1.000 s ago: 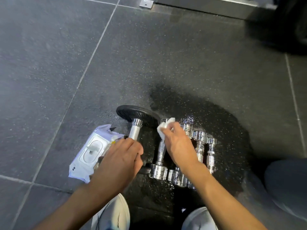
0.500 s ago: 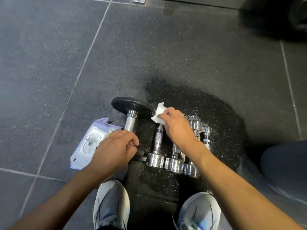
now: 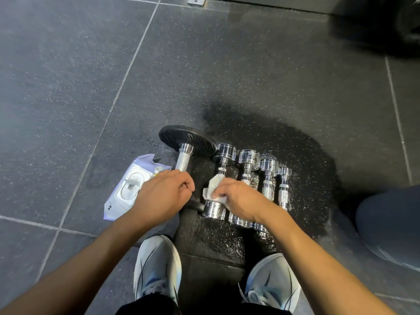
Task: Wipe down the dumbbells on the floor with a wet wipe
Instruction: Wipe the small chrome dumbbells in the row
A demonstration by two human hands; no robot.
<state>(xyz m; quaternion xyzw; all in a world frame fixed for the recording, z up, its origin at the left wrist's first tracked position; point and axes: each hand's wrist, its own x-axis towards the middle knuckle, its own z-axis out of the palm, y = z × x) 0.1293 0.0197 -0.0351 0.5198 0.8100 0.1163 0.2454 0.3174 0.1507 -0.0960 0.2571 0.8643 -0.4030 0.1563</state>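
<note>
My left hand (image 3: 162,196) grips the big dumbbell's handle (image 3: 183,160) while my right hand (image 3: 241,201) pinches the wet wipe (image 3: 213,188) on the first chrome dumbbell (image 3: 219,178), with three more chrome ones seemingly left.

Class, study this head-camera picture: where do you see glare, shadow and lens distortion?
Head view: glare glints off the chrome dumbbells and the wet floor patch around them; deep shadow fills the top right corner; the wide lens bows the floor tile seams and stretches the forearms at the bottom edge; the right hand holding the wet wipe stays sharp.
</note>
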